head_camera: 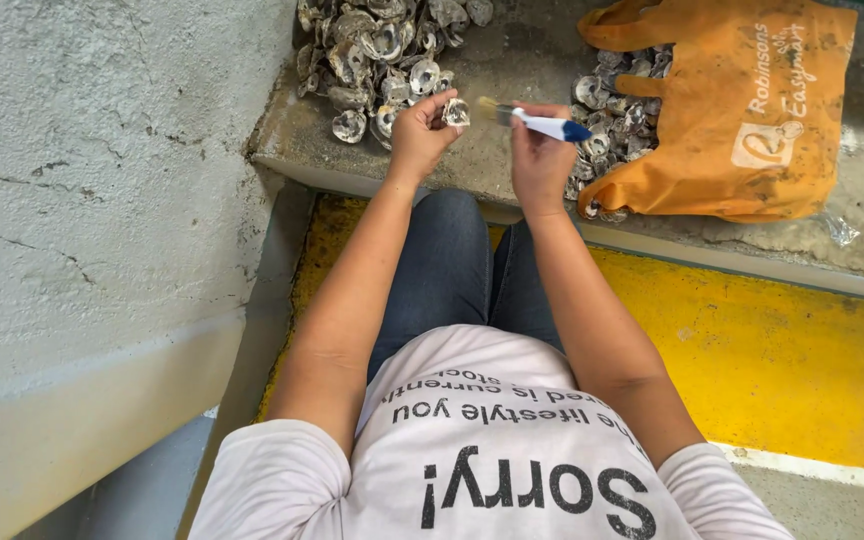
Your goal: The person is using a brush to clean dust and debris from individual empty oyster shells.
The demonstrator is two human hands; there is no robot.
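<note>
My left hand [420, 130] pinches a small grey oyster shell [456, 112] between its fingertips, held up over my knees. My right hand [538, 152] grips a toothbrush [542, 124] with a white and blue handle; its yellowish bristle end points left and nearly touches the shell. Both hands hover just in front of a concrete ledge [512, 62].
A pile of grey oyster shells [377, 55] lies on the ledge at upper left. An orange cloth bag [742, 110] lies on its side at upper right, with more shells [612, 110] spilling out. A pale concrete wall [102, 200] stands left; a yellow painted floor strip [772, 350] runs right.
</note>
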